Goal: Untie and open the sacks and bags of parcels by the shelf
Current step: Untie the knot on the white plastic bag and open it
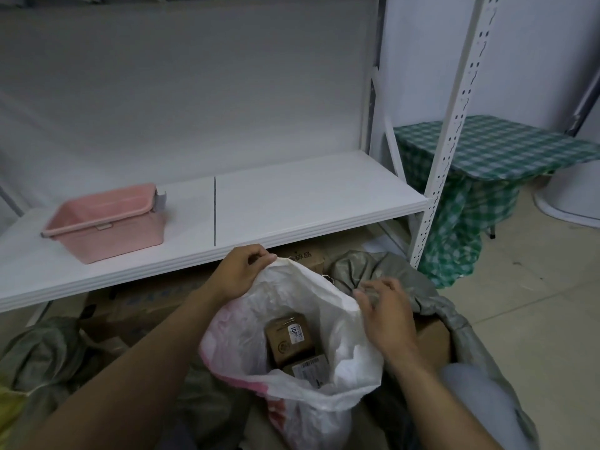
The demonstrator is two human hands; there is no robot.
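Nearest: white plastic bag (292,401), just in front of the shelf's lower edge, mouth open; two brown labelled parcels (289,339) inside. Left hand (242,274) pinches the bag's far rim (fingers curled over the edge). Right hand (386,316) lies at the right rim, against a grey sack (389,271); whether it grips cannot be told. Second grey sack (42,352), left. Behind: cardboard boxes (305,254) under the white shelf (292,196), which carries a pink basket (104,222). Farthest: surface under green checked cloth (503,147).
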